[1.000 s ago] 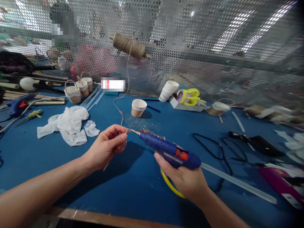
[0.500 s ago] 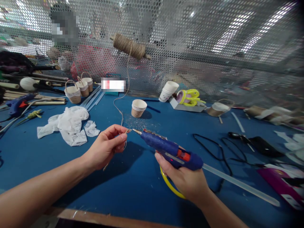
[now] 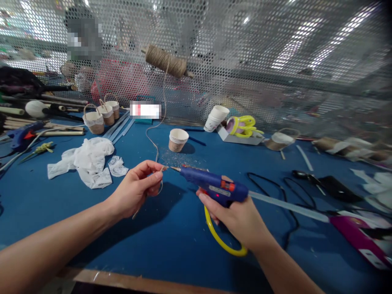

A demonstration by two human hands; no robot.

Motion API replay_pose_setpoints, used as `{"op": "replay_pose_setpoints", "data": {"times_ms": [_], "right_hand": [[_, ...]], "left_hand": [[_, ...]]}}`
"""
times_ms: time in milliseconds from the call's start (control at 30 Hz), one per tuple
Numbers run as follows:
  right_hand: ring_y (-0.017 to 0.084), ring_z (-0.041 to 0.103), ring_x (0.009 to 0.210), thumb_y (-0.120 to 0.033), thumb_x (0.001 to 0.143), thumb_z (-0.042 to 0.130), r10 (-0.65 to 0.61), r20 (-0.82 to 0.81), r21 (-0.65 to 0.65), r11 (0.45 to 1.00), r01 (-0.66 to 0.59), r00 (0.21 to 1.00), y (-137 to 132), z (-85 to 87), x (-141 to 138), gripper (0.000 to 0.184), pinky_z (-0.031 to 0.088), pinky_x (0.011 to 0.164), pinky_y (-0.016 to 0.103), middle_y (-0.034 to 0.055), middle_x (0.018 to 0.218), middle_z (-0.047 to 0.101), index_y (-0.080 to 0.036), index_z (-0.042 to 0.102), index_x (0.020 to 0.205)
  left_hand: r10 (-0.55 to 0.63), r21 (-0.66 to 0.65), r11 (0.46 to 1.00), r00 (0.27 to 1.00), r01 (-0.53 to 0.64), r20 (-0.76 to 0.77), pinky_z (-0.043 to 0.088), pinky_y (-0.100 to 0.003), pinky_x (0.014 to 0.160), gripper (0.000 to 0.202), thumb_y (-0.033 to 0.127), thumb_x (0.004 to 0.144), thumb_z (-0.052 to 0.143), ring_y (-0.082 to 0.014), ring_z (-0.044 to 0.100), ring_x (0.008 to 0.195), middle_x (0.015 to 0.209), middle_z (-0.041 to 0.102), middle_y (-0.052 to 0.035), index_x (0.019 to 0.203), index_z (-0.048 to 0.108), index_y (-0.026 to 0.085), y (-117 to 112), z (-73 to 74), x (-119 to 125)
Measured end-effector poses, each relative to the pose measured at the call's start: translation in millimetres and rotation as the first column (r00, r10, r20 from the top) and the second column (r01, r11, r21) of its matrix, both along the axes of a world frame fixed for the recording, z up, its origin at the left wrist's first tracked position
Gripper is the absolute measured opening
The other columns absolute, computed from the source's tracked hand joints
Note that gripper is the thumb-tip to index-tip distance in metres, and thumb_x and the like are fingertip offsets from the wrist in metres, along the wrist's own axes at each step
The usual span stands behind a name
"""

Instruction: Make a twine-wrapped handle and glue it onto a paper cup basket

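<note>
My left hand [image 3: 141, 185] pinches the twine [image 3: 157, 153] close to a fingertip-sized end piece, and a loose tail hangs below the fist. My right hand [image 3: 241, 222] is wrapped round a blue glue gun [image 3: 202, 179] with an orange trigger. Its metal nozzle points left, right at the twine in my left fingertips; whether they touch I cannot tell. A clear glue stick [image 3: 284, 204] sticks out of the gun's back. Under the right hand hangs a yellow loop [image 3: 225, 243], apparently a scissor handle. Beyond the hands stands a small burlap cup [image 3: 177, 143] with a white lace rim.
A twine spool [image 3: 167, 61] hangs on the perforated metal screen. On the left lie white lace [image 3: 87, 161], handled cups [image 3: 94, 122] and another glue gun [image 3: 23, 134]. Further right are stacked paper cups [image 3: 216, 118], a box with yellow-handled scissors [image 3: 241, 132] and a black cord [image 3: 275, 183].
The back of the glue gun has swung up and to the left, so it lies more level. More of the yellow loop shows. My left hand has hardly moved.
</note>
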State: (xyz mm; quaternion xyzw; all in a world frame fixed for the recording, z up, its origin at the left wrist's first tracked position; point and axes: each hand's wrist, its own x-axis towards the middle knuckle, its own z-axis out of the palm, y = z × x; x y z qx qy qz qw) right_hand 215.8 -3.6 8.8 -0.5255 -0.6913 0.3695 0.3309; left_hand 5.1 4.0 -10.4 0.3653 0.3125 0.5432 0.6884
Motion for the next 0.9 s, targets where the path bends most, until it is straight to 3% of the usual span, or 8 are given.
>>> {"op": "replay_pose_setpoints", "data": {"times_ms": [67, 133, 333, 567, 700, 900], "right_hand": [[0.008, 0.042, 0.038, -0.034, 0.073, 0.058, 0.018, -0.117, -0.179, 0.983, -0.039, 0.993, 4, 2.8, 2, 0.02, 0.038, 0.038, 0.022, -0.0055, 0.045, 0.046, -0.016, 0.054, 0.082], [0.007, 0.04, 0.039, -0.033, 0.073, 0.06, 0.013, -0.253, -0.268, 0.96, -0.083, 0.967, 9, 4.8, 4, 0.021, 0.035, 0.038, 0.02, -0.0063, 0.045, 0.044, -0.015, 0.054, 0.081], [0.006, 0.043, 0.043, -0.03, 0.067, 0.067, -0.129, -0.436, -0.337, 0.941, -0.029, 0.891, 19, 4.6, 9, 0.023, 0.034, 0.042, 0.019, -0.0041, 0.05, 0.049, -0.013, 0.052, 0.072], [0.005, 0.043, 0.044, -0.032, 0.067, 0.067, -0.088, -0.333, -0.296, 0.955, -0.016, 0.939, 16, 5.3, 6, 0.025, 0.035, 0.042, 0.018, -0.0045, 0.051, 0.049, -0.013, 0.052, 0.072], [0.006, 0.042, 0.043, -0.032, 0.066, 0.067, -0.05, -0.326, -0.287, 0.957, -0.048, 0.944, 14, 5.6, 4, 0.025, 0.034, 0.041, 0.019, -0.005, 0.049, 0.048, -0.014, 0.052, 0.071], [0.007, 0.044, 0.044, -0.034, 0.067, 0.066, -0.075, -0.259, -0.237, 0.971, 0.012, 0.963, 15, 5.8, 7, 0.026, 0.037, 0.044, 0.021, -0.0041, 0.05, 0.05, -0.013, 0.052, 0.071]], "left_hand": [[0.0, 0.001, 1.0, 1.0, 0.0, -0.005, 0.024, -0.017, 0.045, 0.008, 0.018, 0.073, 0.063, -0.0036, 0.033, 0.045, 0.05, 0.039, 0.0067, 0.077, 0.056, 0.016, 1, -0.7, 0], [0.006, 0.001, 1.0, 1.0, -0.006, -0.009, 0.023, -0.017, 0.044, 0.01, 0.018, 0.072, 0.064, -0.0036, 0.033, 0.045, 0.05, 0.039, 0.0065, 0.077, 0.056, 0.015, 3, -1.5, -1], [0.043, 0.01, 0.999, 0.999, -0.042, -0.021, 0.023, -0.017, 0.043, 0.012, 0.018, 0.068, 0.066, -0.0035, 0.034, 0.045, 0.052, 0.041, 0.0058, 0.076, 0.057, 0.014, 8, -5.2, -1], [0.057, 0.053, 0.997, 0.998, -0.056, -0.022, 0.023, -0.017, 0.043, 0.014, 0.019, 0.067, 0.067, -0.0032, 0.034, 0.045, 0.052, 0.041, 0.0065, 0.076, 0.056, 0.014, 13, -10.1, -2], [0.058, 0.064, 0.997, 0.996, -0.053, -0.066, 0.023, -0.017, 0.043, 0.015, 0.021, 0.068, 0.067, -0.0037, 0.034, 0.044, 0.05, 0.041, 0.0065, 0.075, 0.056, 0.014, 12, -7.6, -1], [0.041, 0.086, 0.996, 0.99, -0.03, -0.132, 0.024, -0.017, 0.042, 0.014, 0.022, 0.069, 0.066, -0.0039, 0.032, 0.044, 0.049, 0.04, 0.0066, 0.077, 0.058, 0.014, 6, -3.5, 0]]}}
